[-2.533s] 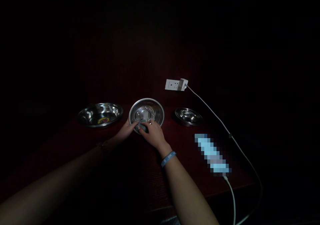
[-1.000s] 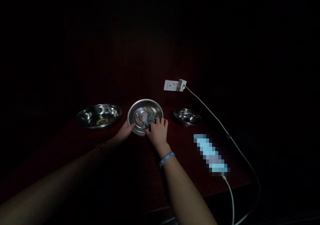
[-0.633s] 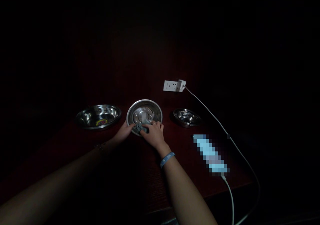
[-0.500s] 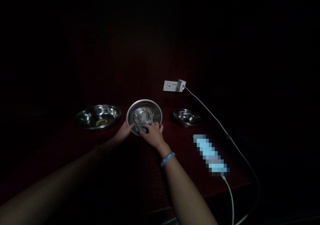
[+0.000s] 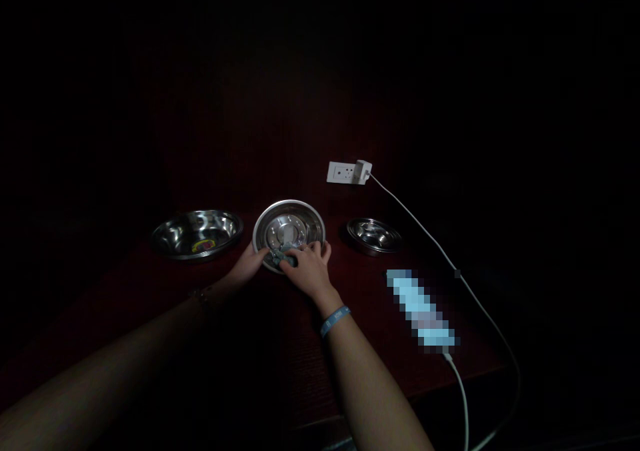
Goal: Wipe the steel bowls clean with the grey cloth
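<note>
- Here, we have the steel bowl (image 5: 270, 223) tilted toward us over the dark red desk (image 5: 310, 377).
- Our left hand (image 5: 249, 264) clamps its rim at 8 o'clock, thumb inside.
- Our right hand (image 5: 311, 268) grips a grey-green cloth (image 5: 281, 257) against the bowl's inside at 6 o'clock.
- At 9 o'clock from the bowl we see a wider basin (image 5: 183, 229), at 3 o'clock a smaller dish (image 5: 374, 236).
- At 4 o'clock lies a bright pixelated object (image 5: 423, 309).
- Between 1 and 2 o'clock, a charger (image 5: 363, 170) sits in a wall socket (image 5: 338, 173).
</note>
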Demonstrator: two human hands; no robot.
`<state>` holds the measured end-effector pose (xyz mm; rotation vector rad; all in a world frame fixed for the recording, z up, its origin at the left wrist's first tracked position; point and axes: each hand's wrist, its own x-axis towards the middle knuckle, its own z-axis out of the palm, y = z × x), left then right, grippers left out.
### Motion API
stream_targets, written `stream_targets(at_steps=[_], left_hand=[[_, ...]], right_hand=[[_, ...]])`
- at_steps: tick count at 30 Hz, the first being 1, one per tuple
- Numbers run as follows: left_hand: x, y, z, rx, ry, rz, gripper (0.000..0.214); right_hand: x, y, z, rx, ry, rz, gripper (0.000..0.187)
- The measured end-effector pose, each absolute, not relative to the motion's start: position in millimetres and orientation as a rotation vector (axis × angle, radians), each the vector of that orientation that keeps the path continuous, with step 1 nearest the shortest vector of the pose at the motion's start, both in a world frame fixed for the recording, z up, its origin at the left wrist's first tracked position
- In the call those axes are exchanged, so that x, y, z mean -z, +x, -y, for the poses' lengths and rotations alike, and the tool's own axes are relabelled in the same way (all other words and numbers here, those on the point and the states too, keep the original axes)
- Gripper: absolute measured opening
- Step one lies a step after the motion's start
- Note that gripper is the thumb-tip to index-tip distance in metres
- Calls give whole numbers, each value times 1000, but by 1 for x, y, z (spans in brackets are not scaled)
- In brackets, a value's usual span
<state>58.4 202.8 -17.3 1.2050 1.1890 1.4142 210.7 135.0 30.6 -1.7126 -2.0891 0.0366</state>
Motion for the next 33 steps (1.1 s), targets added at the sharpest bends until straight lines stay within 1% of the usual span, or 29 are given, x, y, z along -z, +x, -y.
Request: stream_targets(at_steps=[8,13,25,33], left_hand=[[12,60,-199,-1395,1181,-1223,46],[16,58,-201,-1414,1244,-1163,50],[11,62,-197,-1414,1218,-1180,51],[20,57,-204,-1413,1228,-1125,44]], right_hand=[[-27,215,-138,207,-1751,2038,31],[-27,220,-140,283,-1773,1987,31],[-28,221,-141,300,-1759,1820,40],[-31,224,-140,170,-1854,1868,40]])
